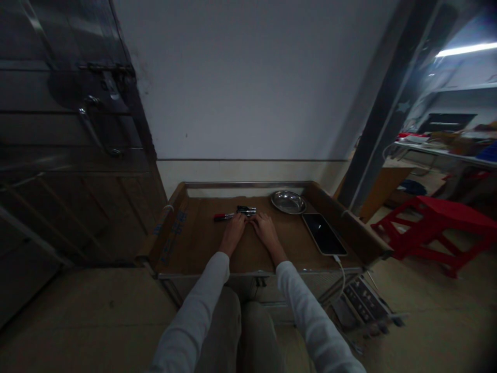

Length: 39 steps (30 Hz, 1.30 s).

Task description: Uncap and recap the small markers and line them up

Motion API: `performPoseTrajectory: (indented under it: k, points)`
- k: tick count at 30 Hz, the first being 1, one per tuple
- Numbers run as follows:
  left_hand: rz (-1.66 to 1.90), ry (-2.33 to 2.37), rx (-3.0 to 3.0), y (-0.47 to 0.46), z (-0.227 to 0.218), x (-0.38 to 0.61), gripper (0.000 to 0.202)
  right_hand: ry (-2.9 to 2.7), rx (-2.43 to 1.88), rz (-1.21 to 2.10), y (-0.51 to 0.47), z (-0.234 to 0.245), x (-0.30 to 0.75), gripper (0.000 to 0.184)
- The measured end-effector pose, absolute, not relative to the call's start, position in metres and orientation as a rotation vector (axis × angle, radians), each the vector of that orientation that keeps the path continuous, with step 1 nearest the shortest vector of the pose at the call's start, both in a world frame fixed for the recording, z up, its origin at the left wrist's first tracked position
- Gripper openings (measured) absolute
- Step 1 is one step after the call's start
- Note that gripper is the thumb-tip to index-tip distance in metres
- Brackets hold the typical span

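My left hand (235, 228) and my right hand (264, 227) rest close together over the brown board, fingers curled inward and fingertips almost meeting. Anything between the fingertips is too small and dim to make out. Directly beyond the fingers lie several black and silver marker pens (247, 210), side by side. A marker with a red end (220, 217) lies left of them, its other end close to my left fingers. Whether those fingers touch it I cannot tell.
A shiny round metal dish (288, 202) stands at the back right of the cart top (198, 248). In front of it lies a phone (324, 234) with a white cable. Raised sides border the cart. Farther right are a red stool (438, 223) and a power strip (365, 300).
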State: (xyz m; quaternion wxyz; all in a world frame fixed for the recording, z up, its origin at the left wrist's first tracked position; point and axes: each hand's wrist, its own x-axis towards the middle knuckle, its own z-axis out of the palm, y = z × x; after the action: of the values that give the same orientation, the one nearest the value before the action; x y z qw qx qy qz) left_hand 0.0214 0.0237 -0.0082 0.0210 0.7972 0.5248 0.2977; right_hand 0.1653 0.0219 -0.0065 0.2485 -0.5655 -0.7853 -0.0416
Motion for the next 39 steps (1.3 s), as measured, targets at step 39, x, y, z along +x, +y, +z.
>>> performPoseTrajectory:
  k: [39]
  points:
    - [1.139, 2.334, 2.153, -0.008, -0.017, 0.008, 0.023, -2.12, -1.395, -0.103, 0.007, -0.004, 0.16, 0.044]
